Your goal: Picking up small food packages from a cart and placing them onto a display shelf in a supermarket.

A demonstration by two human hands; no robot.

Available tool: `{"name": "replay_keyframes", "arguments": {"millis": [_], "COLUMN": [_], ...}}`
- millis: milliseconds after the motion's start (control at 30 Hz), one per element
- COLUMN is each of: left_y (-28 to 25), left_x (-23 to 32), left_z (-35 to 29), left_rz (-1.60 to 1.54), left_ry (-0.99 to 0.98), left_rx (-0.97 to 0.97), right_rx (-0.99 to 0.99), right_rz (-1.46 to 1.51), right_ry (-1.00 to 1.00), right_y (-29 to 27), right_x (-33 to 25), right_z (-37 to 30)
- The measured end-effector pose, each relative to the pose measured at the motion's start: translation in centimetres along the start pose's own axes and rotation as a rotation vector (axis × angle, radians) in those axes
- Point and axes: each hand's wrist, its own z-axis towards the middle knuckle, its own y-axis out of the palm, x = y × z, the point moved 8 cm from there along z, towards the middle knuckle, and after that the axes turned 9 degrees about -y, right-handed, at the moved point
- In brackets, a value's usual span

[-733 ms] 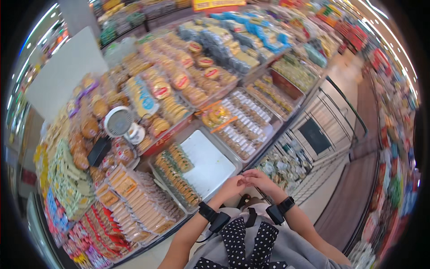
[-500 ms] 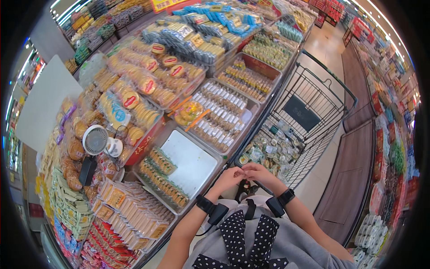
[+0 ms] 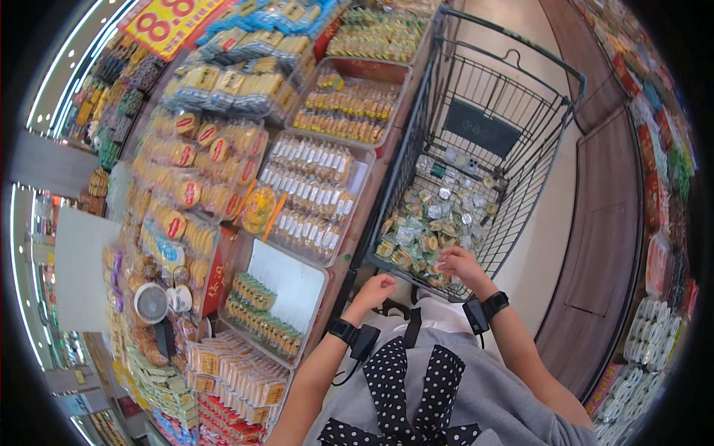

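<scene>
My left hand hangs between the display and the near end of the wire shopping cart. Its fingers are curled together, and whatever may be in them is hidden. Over the cart's near edge is my right hand, its bent fingers apart and nothing visible in them. Just beyond it, many small clear-wrapped packets lie loose on the cart's bottom. Left of my left hand, a metal tray holds rows of small wrapped snacks along its left and near sides, with bare metal beside them.
Farther along the display stand trays of white-labelled packets and yellow-wrapped snacks. Bagged round biscuits are piled left of them. A small white fan stands among the bags. Along the aisle's right side runs a brown wooden base.
My hands, together before, have come apart: the right is over the cart, the left beside the display. The view has turned, bringing the cart nearer the middle.
</scene>
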Motion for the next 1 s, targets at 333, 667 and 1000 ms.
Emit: {"name": "replay_keyframes", "arguments": {"millis": [333,667,1000], "left_y": [5.5,8.5,11.3], "left_x": [-3.1,-2.9,-0.9], "left_z": [4.8,10.0,12.1], "left_rz": [-0.172,0.191,0.311], "left_ry": [-0.277,-0.165,-0.210], "left_rx": [-0.148,-0.026,-0.233], "right_rx": [0.138,0.108,0.088], "right_rz": [0.052,0.063,0.055], "right_ry": [0.170,0.307,0.404], "right_y": [-5.6,-6.8,-7.5], "right_x": [8.1,12.4,13.2], "right_z": [3.2,4.2,4.2]}}
